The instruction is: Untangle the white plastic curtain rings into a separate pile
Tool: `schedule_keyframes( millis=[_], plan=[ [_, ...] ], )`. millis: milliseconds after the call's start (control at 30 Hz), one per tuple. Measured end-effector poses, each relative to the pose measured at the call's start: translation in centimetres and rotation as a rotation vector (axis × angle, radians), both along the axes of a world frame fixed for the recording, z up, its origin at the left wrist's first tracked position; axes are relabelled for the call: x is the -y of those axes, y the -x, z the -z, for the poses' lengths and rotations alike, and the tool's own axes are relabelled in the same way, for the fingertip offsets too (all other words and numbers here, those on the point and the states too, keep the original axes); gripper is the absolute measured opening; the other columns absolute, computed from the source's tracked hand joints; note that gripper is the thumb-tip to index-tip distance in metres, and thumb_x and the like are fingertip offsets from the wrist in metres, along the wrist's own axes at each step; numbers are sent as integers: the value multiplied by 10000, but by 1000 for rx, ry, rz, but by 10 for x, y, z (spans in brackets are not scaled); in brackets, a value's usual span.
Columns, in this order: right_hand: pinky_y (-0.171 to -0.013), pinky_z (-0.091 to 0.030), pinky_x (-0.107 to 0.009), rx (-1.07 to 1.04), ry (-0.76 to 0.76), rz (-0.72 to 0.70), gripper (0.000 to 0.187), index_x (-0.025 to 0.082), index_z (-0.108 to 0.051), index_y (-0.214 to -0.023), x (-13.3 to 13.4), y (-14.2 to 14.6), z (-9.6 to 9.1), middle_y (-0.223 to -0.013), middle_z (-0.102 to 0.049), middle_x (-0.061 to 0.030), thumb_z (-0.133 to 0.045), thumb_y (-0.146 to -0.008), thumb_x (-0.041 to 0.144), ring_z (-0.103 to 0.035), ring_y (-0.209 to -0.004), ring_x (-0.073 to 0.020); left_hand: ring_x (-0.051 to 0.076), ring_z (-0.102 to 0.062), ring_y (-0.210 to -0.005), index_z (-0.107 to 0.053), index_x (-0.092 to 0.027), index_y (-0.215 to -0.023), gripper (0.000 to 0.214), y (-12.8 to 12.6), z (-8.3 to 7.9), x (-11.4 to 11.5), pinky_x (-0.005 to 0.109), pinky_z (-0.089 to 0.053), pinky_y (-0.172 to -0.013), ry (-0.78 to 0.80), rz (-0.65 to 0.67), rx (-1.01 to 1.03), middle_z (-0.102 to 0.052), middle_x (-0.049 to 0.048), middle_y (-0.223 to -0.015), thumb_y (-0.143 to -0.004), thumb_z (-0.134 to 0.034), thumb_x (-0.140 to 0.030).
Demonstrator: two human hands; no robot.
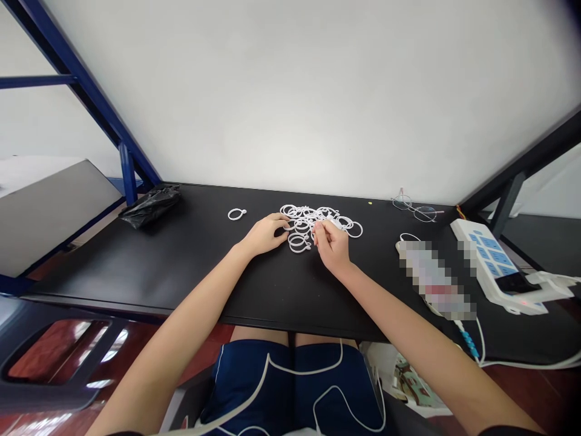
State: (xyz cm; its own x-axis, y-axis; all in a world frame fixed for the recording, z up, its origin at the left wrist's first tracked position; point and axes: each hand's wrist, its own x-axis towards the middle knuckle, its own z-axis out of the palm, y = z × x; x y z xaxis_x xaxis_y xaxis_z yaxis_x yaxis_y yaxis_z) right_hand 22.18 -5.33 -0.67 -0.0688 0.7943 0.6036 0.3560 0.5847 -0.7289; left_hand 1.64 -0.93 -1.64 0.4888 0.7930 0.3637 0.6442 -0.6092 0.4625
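A loose pile of white curtain rings (302, 226), each with a small eyelet, lies on the black tabletop (190, 260). At the pile's left edge, my left hand (267, 235) has its thumb and fingertips closed on the rim of one ring. My right hand (333, 247) is curled in a pinch over the right part of the pile. White ring edges show at its fingertips, partly hidden by the fingers. One single curtain ring (236, 214) lies apart, to the left of the pile.
A crumpled black plastic bag (152, 206) lies at the far left. Toward the right are eyeglasses (414, 208), a blurred-out phone-like object (436, 281) with a cable, and a white power strip (492, 257). A pale wall (290, 109) rises behind the table.
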Motion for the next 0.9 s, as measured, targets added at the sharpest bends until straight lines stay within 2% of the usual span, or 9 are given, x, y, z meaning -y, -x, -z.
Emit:
schedule_keyframes(
  millis=[133,300,433,533,700,900],
  plan=[
    [-450,-344,-253,4,-7,-2,394,205,-499,-679,1,0,-2,-516,-482,34,-415,-995,425,-426,-410,-95,243,-603,-1132,-681,-199,-895,156,1,2,-2,408,-483,-990,-9,3,25,-655,86,-1198,-839,-540,-231],
    [-457,-346,-257,3,0,-5,375,204,-504,-683,0,-1,-1,-525,-492,29,-422,-993,399,-423,-417,-97,234,-643,-1041,-675,-194,-844,149,-1,1,-1,383,-495,-957,17,8,161,-684,98,-1094,-848,-561,-290],
    [-450,-333,-258,9,5,1,390,204,-499,-677,-1,0,0,-513,-479,33,-423,-989,425,-408,-410,-95,198,-666,-855,-688,-186,-857,207,-5,-7,2,322,-534,-810,111,-63,267,-723,71,-940,-856,-553,-342],
    [-453,-339,-257,3,15,-6,406,205,-490,-671,-1,0,-1,-511,-472,35,-419,-988,449,-404,-410,-91,190,-671,-807,-685,-169,-845,219,-8,-14,4,292,-540,-728,248,-139,449,-733,70,-888,-803,-613,-371],
    [-456,-328,-256,6,17,-11,383,207,-488,-679,-1,0,0,-507,-461,39,-463,-970,455,-420,-420,-94,183,-691,-891,-637,-155,-874,254,-9,-22,3,275,-567,-726,605,-201,967,-725,61,-882,-765,-651,-384],
    [-465,-354,-246,27,46,-41,360,203,-520,-695,0,1,-1,-511,-500,38,-479,-961,441,-457,-429,-95,165,-712,-812,-599,-155,-882,202,-8,-26,3,246,-567,-662,790,-147,1085,-717,50,-846,-763,-660,-306]
  ],
)
